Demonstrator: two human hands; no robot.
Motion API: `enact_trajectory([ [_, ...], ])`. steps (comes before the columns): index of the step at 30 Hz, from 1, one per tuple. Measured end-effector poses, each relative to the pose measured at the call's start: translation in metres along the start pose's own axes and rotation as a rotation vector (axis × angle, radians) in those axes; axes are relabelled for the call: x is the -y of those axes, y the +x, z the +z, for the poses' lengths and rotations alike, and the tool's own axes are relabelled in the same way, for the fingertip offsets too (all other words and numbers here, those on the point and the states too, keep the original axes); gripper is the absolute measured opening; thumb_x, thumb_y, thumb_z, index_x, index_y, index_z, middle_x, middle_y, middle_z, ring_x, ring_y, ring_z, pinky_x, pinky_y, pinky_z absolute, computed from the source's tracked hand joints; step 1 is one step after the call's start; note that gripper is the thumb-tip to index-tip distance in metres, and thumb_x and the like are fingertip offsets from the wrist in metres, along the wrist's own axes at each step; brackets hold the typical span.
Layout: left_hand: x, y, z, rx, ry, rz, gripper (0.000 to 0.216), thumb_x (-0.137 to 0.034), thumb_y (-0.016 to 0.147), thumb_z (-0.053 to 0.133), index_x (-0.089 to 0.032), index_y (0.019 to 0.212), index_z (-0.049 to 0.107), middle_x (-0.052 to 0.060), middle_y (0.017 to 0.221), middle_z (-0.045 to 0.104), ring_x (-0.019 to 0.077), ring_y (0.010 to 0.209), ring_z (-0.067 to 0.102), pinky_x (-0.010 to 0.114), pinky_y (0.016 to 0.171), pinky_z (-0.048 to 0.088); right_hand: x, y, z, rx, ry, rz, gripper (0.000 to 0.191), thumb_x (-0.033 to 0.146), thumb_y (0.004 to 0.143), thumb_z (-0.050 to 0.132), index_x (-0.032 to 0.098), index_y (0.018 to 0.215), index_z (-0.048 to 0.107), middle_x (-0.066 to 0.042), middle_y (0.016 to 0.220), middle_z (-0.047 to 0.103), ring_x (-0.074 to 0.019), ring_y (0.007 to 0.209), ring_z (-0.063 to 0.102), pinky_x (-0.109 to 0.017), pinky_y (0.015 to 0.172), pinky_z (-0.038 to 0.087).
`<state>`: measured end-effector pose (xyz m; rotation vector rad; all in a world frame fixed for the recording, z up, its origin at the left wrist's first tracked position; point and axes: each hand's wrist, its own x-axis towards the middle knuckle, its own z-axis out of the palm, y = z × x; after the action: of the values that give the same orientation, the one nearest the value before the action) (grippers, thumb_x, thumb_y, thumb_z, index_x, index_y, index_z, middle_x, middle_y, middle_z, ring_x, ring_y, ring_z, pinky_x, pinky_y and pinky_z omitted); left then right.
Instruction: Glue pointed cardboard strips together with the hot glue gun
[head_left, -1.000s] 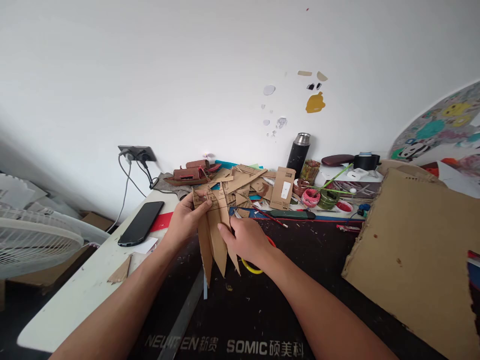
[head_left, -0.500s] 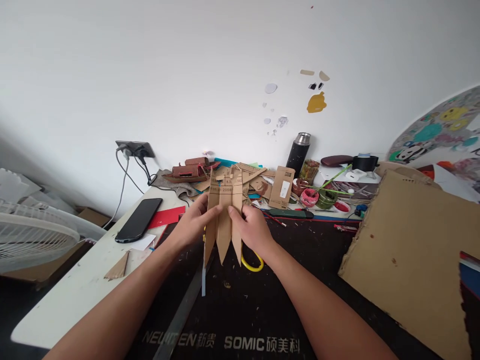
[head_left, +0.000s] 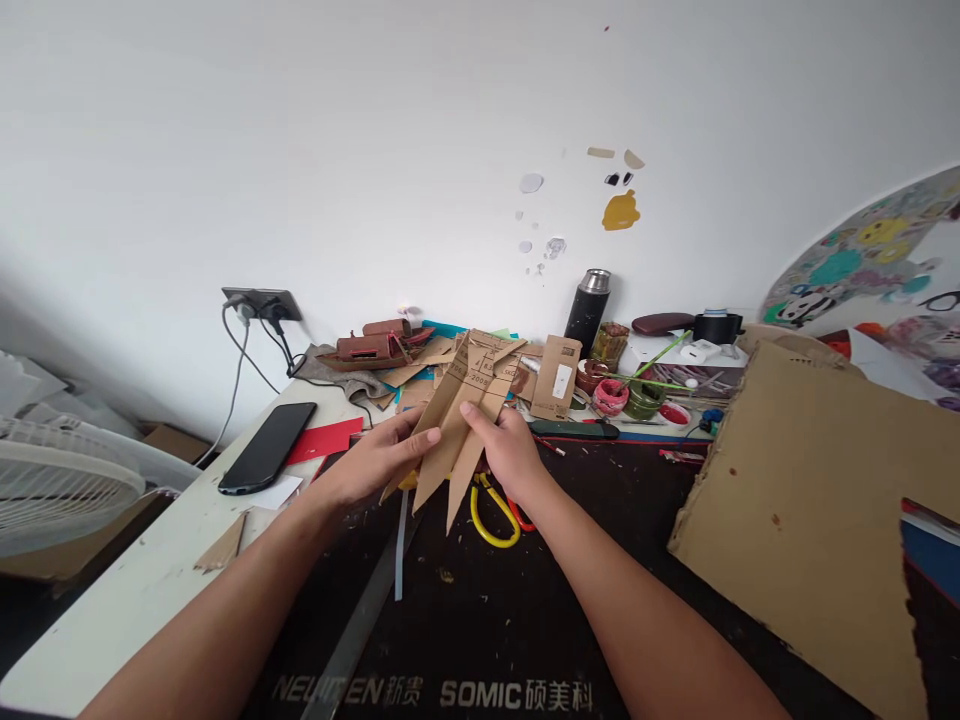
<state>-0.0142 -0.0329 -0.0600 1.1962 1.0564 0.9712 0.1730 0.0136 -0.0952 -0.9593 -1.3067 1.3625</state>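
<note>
Between my hands is a cut piece of brown cardboard (head_left: 448, 440) with printed lettering near its top and several pointed tips at its lower end. My left hand (head_left: 390, 452) grips its left side, thumb on the face and fingers behind. On the right edge, my right hand (head_left: 506, 450) pinches it the same way. The cardboard leans, its top to the right. Beneath it on the black mat lie scissors with yellow handles (head_left: 495, 522), partly hidden. A steel ruler (head_left: 367, 615) and a thin pale strip (head_left: 400, 560) lie just below my left hand.
A large cardboard sheet (head_left: 795, 520) covers the right side. Paint jars (head_left: 610, 397), a black thermos (head_left: 586, 315) and a model boat (head_left: 371, 348) line the back among cardboard scraps. A phone (head_left: 268, 447) and red paper (head_left: 324, 440) lie left, near a white fan (head_left: 67, 485).
The cardboard piece has tilted, its top going right and its tips swinging left. Both hands have turned with it and still hold it. More of the scissors' handles shows.
</note>
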Motion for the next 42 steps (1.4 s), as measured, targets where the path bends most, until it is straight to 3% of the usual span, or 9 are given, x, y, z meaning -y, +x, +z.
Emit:
enact_trajectory([
  [5,-0.006,-0.003,-0.005,0.207,0.126,-0.095,0.037,-0.048,0.086,0.080,-0.022,0.109,0.068,0.008,0.088,0.079,0.0228,0.069,0.074,0.031,0.059,0.055,-0.003,0.004,-0.004,-0.134,0.039,0.037,0.041,0.060,0.086,0.072,0.019,0.090,0.073,-0.008,0.082,0.076,-0.0276,0.077,0.071,-0.035,0.064,0.055],
  [10,-0.008,-0.004,-0.015,0.260,0.183,-0.128,0.031,-0.046,0.089,0.078,-0.022,0.098,0.061,0.007,0.085,0.079,0.0177,0.063,0.070,0.028,0.056,0.051,0.003,0.004,-0.004,-0.157,0.089,0.024,0.043,0.061,0.082,0.075,0.019,0.094,0.072,-0.008,0.091,0.078,-0.0290,0.086,0.072,-0.036,0.071,0.057],
  [12,-0.008,-0.004,-0.018,0.267,0.184,-0.123,0.030,-0.044,0.088,0.079,-0.022,0.097,0.061,0.007,0.084,0.078,0.0175,0.062,0.069,0.028,0.055,0.051,0.006,0.004,-0.005,-0.165,0.101,0.045,0.042,0.060,0.082,0.076,0.020,0.091,0.070,-0.006,0.081,0.075,-0.0264,0.076,0.071,-0.035,0.064,0.056],
  [16,-0.005,-0.001,-0.023,0.213,0.097,-0.053,0.032,-0.034,0.084,0.085,-0.021,0.103,0.064,0.004,0.082,0.072,0.0164,0.064,0.067,0.026,0.057,0.052,0.010,0.008,-0.008,-0.215,0.160,0.145,0.041,0.059,0.083,0.077,0.023,0.077,0.060,0.001,0.055,0.059,-0.0173,0.043,0.053,-0.029,0.040,0.041],
  [20,-0.001,0.002,-0.024,0.182,-0.054,0.023,0.038,-0.022,0.081,0.088,-0.021,0.110,0.064,0.003,0.088,0.069,0.0155,0.069,0.069,0.024,0.059,0.053,0.011,0.011,-0.010,-0.288,0.213,0.187,0.039,0.052,0.088,0.075,0.024,0.072,0.054,0.001,0.051,0.056,-0.0152,0.039,0.049,-0.027,0.035,0.033],
  [25,0.000,0.002,-0.014,0.124,-0.137,0.120,0.062,-0.010,0.074,0.092,-0.027,0.126,0.062,-0.001,0.093,0.068,0.0148,0.080,0.070,0.024,0.070,0.058,0.012,0.013,-0.010,-0.327,0.293,0.212,0.034,0.041,0.093,0.072,0.024,0.072,0.050,0.003,0.051,0.055,-0.0142,0.039,0.047,-0.026,0.034,0.031],
  [35,-0.003,0.002,-0.010,0.099,-0.041,0.185,0.040,-0.026,0.080,0.092,-0.019,0.108,0.065,0.002,0.081,0.072,0.0179,0.073,0.073,0.028,0.067,0.059,0.011,0.014,-0.010,-0.297,0.302,0.214,0.033,0.043,0.092,0.071,0.025,0.075,0.050,0.002,0.052,0.056,-0.0154,0.040,0.048,-0.026,0.035,0.029],
  [38,-0.005,0.002,-0.008,0.076,-0.052,0.212,0.038,-0.026,0.079,0.092,-0.019,0.107,0.067,0.001,0.081,0.073,0.0170,0.070,0.072,0.027,0.065,0.059,0.011,0.014,-0.009,-0.296,0.304,0.215,0.035,0.044,0.093,0.070,0.025,0.073,0.048,0.002,0.050,0.055,-0.0148,0.039,0.047,-0.025,0.035,0.028],
  [42,-0.002,0.004,-0.006,-0.005,-0.087,0.260,0.031,-0.023,0.075,0.094,-0.018,0.091,0.068,-0.002,0.078,0.072,0.0139,0.064,0.070,0.024,0.061,0.058,0.012,0.013,-0.009,-0.286,0.317,0.207,0.036,0.042,0.094,0.069,0.024,0.071,0.048,0.002,0.048,0.053,-0.0142,0.039,0.047,-0.025,0.035,0.028],
])
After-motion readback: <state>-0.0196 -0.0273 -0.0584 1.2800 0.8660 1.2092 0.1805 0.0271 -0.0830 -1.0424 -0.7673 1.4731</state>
